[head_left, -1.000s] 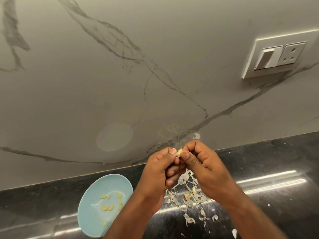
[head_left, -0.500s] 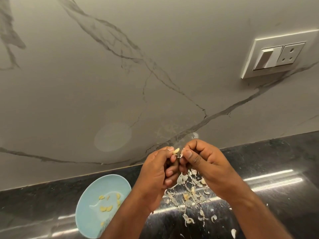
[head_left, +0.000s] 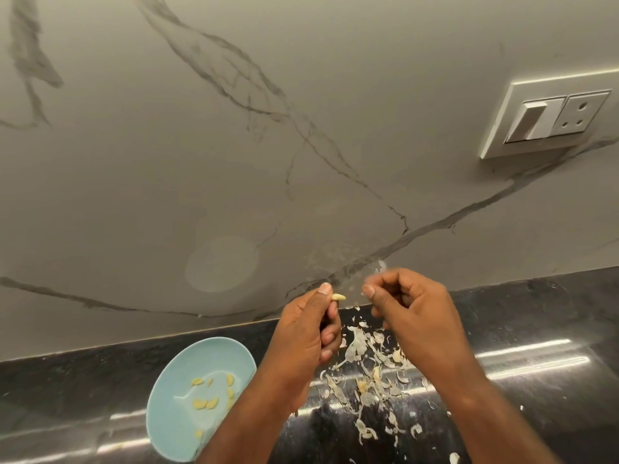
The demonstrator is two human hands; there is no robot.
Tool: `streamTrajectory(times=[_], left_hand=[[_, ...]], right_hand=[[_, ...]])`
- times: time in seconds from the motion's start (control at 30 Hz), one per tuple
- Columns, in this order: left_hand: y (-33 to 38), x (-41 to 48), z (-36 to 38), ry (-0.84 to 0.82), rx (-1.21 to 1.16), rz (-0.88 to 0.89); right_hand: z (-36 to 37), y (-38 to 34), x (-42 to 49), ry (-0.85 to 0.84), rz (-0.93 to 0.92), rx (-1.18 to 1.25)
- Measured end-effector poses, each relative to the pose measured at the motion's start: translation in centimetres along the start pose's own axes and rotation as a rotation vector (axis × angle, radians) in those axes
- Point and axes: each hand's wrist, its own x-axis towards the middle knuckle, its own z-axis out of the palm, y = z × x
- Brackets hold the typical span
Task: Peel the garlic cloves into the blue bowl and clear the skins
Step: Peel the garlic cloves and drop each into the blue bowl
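Note:
My left hand [head_left: 303, 333] pinches a small pale garlic clove [head_left: 339, 297] between thumb and fingertips, held up above the dark counter. A short gap to the right, my right hand [head_left: 410, 309] has its fingers curled, pinching a thin translucent piece of skin [head_left: 380, 266] that pokes out above the knuckles. Below and left sits the blue bowl [head_left: 174, 390] with several peeled yellow cloves [head_left: 205, 403] inside. Under both hands a pile of papery garlic skins [head_left: 365, 373] is scattered on the counter.
The black glossy countertop [head_left: 536, 380] runs along the bottom. A grey marble-veined wall rises right behind it, and a white switch and socket plate [head_left: 552, 117] is on it at the upper right. Loose skin flakes [head_left: 415, 430] lie toward the front.
My hands were together around the clove; now they have parted. The left keeps the bare clove and the right has pulled away to the right with a bit of skin.

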Motion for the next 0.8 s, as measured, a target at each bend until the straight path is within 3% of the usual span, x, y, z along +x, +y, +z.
streamTrajectory(times=[0.1, 0.17, 0.3, 0.5, 0.73, 0.8], left_hand=[[-0.1, 0.1, 0.1, 0.002, 0.009, 0.028], [-0.3, 0.1, 0.2, -0.010, 0.031, 0.047], [-0.4, -0.1, 0.5, -0.018, 0.047, 0.067], [-0.1, -0.1, 0.3, 0.063, 0.099, 0.102], [-0.6, 0.1, 0.7, 0.107, 0.250, 0.136], [-0.5, -0.1, 0.9, 0.034, 0.255, 0.096]], right_hand=[[0.4, -0.7, -0.3, -0.212, 0.042, 0.109], [0.8, -1.2, -0.8, -0.257, 0.021, 0.166], [1.1, -1.3, -1.3, -0.195, -0.043, 0.232], [0.5, -1.3, -1.0, -0.138, 0.134, 0.614], [0.4, -1.4, -1.1, -0.221, 0.223, 0.746], [0.6, -0.8, -0.9, -0.081, 0.176, 0.612]])
